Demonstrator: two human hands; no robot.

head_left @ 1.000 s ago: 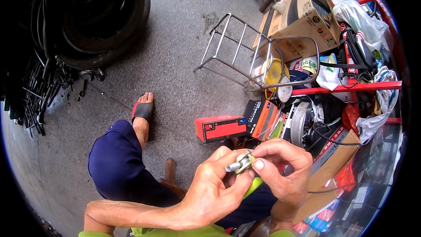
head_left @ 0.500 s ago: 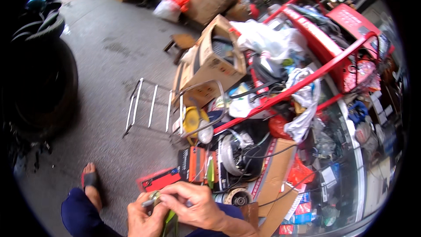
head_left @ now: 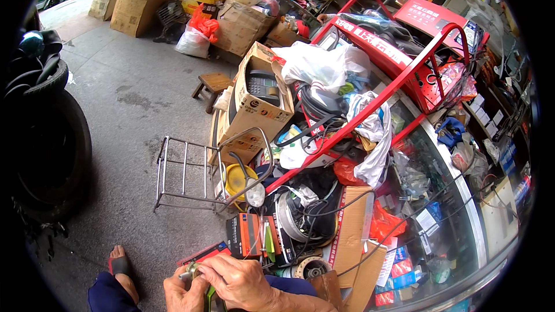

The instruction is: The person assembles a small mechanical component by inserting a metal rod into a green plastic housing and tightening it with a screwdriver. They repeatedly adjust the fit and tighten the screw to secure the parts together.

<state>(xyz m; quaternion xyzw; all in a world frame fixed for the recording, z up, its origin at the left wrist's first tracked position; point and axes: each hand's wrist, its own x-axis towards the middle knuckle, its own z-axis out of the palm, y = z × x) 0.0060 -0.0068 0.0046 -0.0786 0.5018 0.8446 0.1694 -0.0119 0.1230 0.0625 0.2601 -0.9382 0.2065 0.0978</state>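
At the lower edge my left hand point(head_left: 181, 293) pinches a small round metal part point(head_left: 189, 272) with a stub sticking out; its exact kind is not clear. My right hand point(head_left: 238, 282) is bent over it from the right, its fingertips closed at the same part, which they largely hide. Below the fingers shows a bit of a bright green strip point(head_left: 209, 299), mostly covered by the hands. Just beyond them lies a flat red and black box point(head_left: 203, 252). A ribbed metal hub point(head_left: 312, 267) stands to the right of my right hand.
Ahead are a wire rack point(head_left: 185, 176), a yellow container point(head_left: 236, 180) and a carton point(head_left: 260, 110) holding a keypad device. A red metal frame point(head_left: 370, 112) leans across a glass display case point(head_left: 462, 248). Dark tyres point(head_left: 75, 144) stack at left; a small wooden stool point(head_left: 214, 84) stands farther off.
The view has turned, so the surroundings sit farther left and look sharper. Both hands stay together at the metal part, slightly lower in the picture.
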